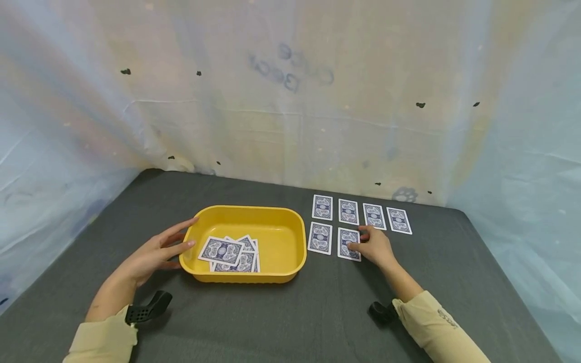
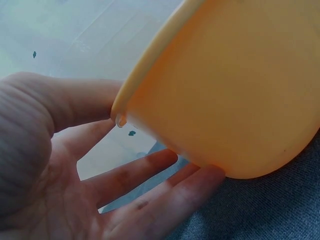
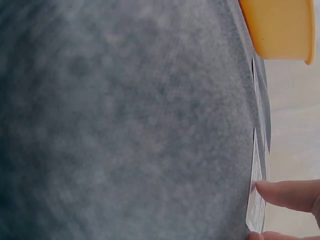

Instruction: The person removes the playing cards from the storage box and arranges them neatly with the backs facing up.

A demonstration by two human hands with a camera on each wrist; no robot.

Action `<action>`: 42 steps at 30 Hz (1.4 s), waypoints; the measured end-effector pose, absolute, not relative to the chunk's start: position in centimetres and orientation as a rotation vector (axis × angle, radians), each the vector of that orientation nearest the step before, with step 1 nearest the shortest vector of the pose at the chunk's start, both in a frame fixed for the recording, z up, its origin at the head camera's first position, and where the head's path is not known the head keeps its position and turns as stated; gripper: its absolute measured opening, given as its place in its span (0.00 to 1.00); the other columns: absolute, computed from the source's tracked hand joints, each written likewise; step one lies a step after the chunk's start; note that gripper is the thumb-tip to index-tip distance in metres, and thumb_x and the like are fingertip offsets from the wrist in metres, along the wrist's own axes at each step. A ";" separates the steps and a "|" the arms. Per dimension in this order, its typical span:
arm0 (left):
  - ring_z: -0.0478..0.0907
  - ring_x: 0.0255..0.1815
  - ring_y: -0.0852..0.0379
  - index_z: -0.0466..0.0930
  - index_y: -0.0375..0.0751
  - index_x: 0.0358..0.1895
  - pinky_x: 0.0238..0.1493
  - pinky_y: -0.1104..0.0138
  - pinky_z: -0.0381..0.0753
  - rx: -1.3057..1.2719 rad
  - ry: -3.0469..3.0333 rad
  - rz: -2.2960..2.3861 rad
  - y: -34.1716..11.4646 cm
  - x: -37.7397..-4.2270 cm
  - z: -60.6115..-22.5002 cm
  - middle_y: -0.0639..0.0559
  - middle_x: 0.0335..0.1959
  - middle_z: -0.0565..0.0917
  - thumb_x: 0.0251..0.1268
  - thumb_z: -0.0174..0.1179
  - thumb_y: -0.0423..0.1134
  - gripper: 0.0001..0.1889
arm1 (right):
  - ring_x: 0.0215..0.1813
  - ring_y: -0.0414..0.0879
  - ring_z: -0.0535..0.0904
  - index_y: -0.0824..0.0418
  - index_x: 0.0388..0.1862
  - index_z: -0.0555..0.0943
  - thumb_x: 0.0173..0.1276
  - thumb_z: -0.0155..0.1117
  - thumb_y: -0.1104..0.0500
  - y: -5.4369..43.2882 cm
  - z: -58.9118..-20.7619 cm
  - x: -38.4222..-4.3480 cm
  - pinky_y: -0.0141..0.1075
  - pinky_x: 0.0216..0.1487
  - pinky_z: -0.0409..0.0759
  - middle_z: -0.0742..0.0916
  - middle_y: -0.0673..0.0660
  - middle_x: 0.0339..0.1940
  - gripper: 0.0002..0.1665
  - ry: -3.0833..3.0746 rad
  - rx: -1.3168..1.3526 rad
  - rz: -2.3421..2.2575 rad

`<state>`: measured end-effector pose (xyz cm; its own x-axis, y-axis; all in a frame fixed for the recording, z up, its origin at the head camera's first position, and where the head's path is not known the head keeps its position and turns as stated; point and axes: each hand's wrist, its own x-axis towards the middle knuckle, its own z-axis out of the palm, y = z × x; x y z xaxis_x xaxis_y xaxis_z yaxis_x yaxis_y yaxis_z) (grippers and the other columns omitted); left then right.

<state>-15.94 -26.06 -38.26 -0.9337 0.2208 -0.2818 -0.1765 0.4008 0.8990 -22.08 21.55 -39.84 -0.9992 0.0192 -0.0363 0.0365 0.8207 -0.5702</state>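
A yellow plastic tray (image 1: 281, 242) stands on the dark cloth with several playing cards (image 1: 221, 250) piled face down at its left end. My left hand (image 1: 152, 254) holds the tray's left end, thumb tip over the rim and fingers spread against the outer wall (image 2: 220, 100). To the tray's right, a patterned playing card (image 1: 348, 244) lies face down, second in the front row. My right hand (image 1: 376, 246) grips this card, with its thumb on the card's face and a finger at the far right corner. In the right wrist view, fingertips touch the card (image 3: 256, 200), seen edge-on.
Another face-down card (image 1: 320, 238) lies between the tray and the gripped one. Behind them runs a back row of several face-down cards (image 1: 348, 212). A pale plastic sheet (image 1: 290, 126) hangs behind the cloth-covered table (image 1: 281, 322).
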 end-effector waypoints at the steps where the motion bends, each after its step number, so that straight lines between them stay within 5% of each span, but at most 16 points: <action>1: 0.51 0.73 0.30 0.41 0.56 0.78 0.55 0.46 0.77 0.036 2.303 1.549 -26.1 -15.9 -38.3 0.33 0.77 0.44 0.71 0.54 0.51 0.39 | 0.47 0.62 0.79 0.72 0.59 0.73 0.55 0.73 0.56 21.5 -39.9 -22.1 0.54 0.49 0.75 0.84 0.70 0.45 0.36 2.977 0.038 -0.926; 15: 0.50 0.74 0.31 0.42 0.56 0.78 0.55 0.46 0.78 0.029 2.281 1.575 -26.3 -15.6 -38.2 0.36 0.78 0.41 0.71 0.54 0.51 0.39 | 0.48 0.58 0.81 0.67 0.58 0.77 0.63 0.65 0.61 18.7 -38.9 -22.0 0.41 0.40 0.80 0.83 0.68 0.49 0.24 2.922 -0.056 -1.306; 29: 0.50 0.73 0.30 0.41 0.55 0.78 0.55 0.45 0.77 0.025 2.295 1.565 -26.4 -15.7 -38.2 0.34 0.77 0.41 0.71 0.54 0.51 0.39 | 0.50 0.53 0.80 0.62 0.57 0.79 0.66 0.64 0.59 11.5 -35.7 -21.7 0.41 0.52 0.81 0.83 0.62 0.50 0.21 2.605 -0.183 -1.721; 42: 0.51 0.73 0.31 0.42 0.55 0.78 0.56 0.44 0.76 0.031 2.307 1.571 -26.1 -15.8 -38.1 0.36 0.78 0.42 0.71 0.54 0.52 0.39 | 0.45 0.51 0.80 0.64 0.53 0.81 0.64 0.65 0.63 6.9 -35.1 -21.5 0.36 0.49 0.82 0.84 0.63 0.46 0.18 2.498 -0.348 -1.785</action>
